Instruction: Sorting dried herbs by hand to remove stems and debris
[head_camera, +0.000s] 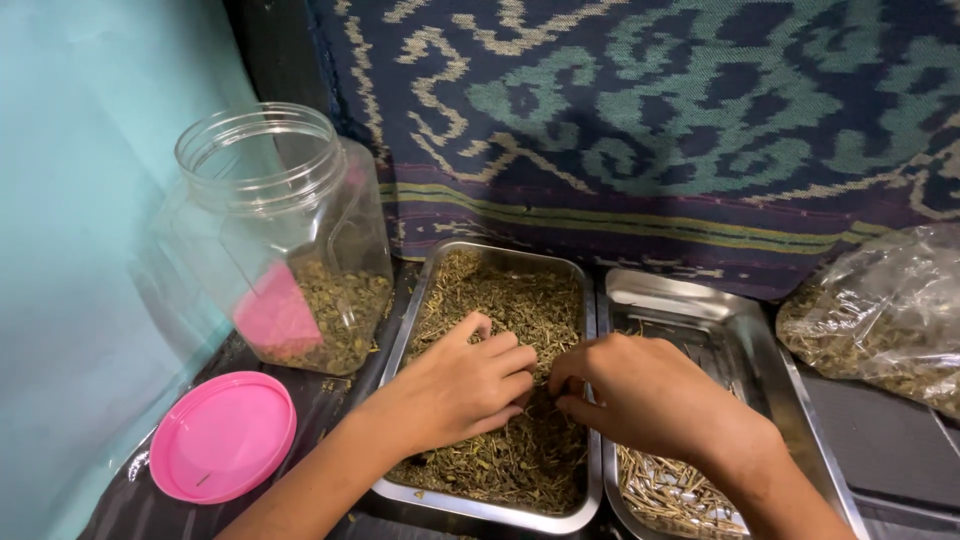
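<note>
— Herbs (500, 300) fill the left tray (590, 330), and both our hands sit in them: left hand (465, 385) curled loosely over the heap, right hand (640, 395) pinching at a bit, fingertips nearly meeting.

— What might we spill?

— Our right wrist hangs over the right tray (760, 340) with its stems (665, 490); a careless sweep could mix the two. The open jar (290, 240) stands near our left forearm, so a nudge might tip it.

Left hand (462, 385) and right hand (640, 395) lie palm-down, curled fingers nearly meeting.
</note>
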